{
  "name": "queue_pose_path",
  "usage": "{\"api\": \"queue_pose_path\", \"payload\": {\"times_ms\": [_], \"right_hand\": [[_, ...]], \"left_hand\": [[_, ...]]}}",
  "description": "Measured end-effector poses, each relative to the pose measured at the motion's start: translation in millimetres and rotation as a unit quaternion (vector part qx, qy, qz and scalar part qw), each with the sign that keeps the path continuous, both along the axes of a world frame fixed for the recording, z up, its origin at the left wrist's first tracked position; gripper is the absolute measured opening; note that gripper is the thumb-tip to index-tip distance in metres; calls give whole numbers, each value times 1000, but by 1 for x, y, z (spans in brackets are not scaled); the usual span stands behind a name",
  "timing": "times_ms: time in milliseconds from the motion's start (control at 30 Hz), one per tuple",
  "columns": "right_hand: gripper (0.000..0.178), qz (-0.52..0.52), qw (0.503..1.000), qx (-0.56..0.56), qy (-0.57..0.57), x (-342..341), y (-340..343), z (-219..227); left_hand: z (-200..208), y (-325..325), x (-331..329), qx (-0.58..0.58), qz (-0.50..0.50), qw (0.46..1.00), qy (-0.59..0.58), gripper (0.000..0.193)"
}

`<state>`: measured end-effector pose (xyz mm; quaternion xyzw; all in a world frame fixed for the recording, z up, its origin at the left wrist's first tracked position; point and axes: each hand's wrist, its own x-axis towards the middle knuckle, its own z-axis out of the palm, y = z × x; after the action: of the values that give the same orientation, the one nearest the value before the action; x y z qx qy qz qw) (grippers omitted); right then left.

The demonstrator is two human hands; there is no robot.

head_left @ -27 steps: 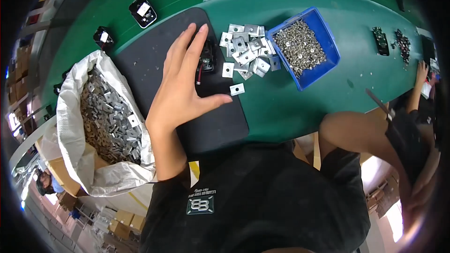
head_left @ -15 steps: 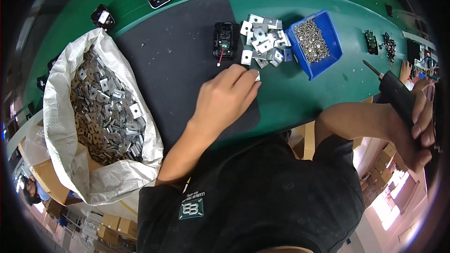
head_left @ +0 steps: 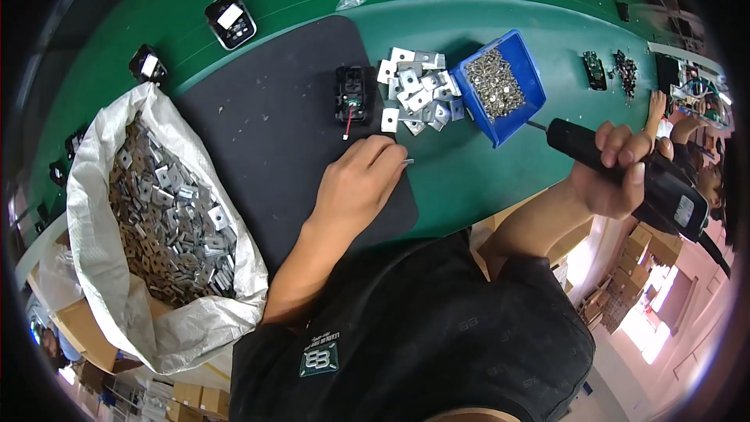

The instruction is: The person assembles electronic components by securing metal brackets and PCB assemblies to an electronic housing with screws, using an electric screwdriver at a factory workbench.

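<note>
My left hand [head_left: 353,187] is low over the right part of the dark mat, fingers closed round a small metal plate [head_left: 408,162] whose edge sticks out at the fingertips. Wrapped in my right hand [head_left: 617,168] is a black electric screwdriver [head_left: 574,142], its bit pointing left toward the blue bin [head_left: 534,82]. That bin is tilted and holds many small screws [head_left: 494,87]. Just beyond my left hand lies a black plastic housing [head_left: 351,82] with a green board and a red wire. Square metal plates with holes [head_left: 419,99] are heaped between housing and bin.
At left, a white woven sack [head_left: 90,180] gapes open, full of metal plates. Black devices [head_left: 232,22] with white labels lie at the far left. A circuit board [head_left: 594,70] and small dark parts [head_left: 625,72] lie far right, near another person's hand [head_left: 657,105].
My right hand has brought the screwdriver left and inward, its bit now near the bin. My left hand still pinches the plate and is a little nearer to me. The whole view has shifted slightly.
</note>
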<state>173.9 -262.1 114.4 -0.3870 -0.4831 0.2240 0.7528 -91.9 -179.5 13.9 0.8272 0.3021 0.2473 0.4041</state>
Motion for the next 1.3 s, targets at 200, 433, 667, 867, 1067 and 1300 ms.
{"api": "queue_pose_path", "payload": {"times_ms": [200, 433, 667, 867, 1067, 1300], "right_hand": [[47, -143, 990, 12, 9, 2, 17, -27], [46, -197, 980, 9, 10, 15, 21, -46], [46, -149, 989, -6, -21, 18, 22, -50], [43, -65, 997, 30, 34, 24, 5, -32], [38, 9, 995, 54, 87, 33, -9, -22], [41, 16, 991, 46, 127, 38, -8, -32]], "left_hand": [[11, -1, 2, -14, -27, 999, 10, 18], [4, -1, 4, 16, -22, 1000, 14, 23], [30, -4, 5, -53, 6, 990, 129, 22], [29, -5, 2, -69, -9, 990, 119, 19], [59, 18, -5, -46, 131, 989, 53, 19], [61, 62, -6, 63, 184, 973, 122, 17]]}}
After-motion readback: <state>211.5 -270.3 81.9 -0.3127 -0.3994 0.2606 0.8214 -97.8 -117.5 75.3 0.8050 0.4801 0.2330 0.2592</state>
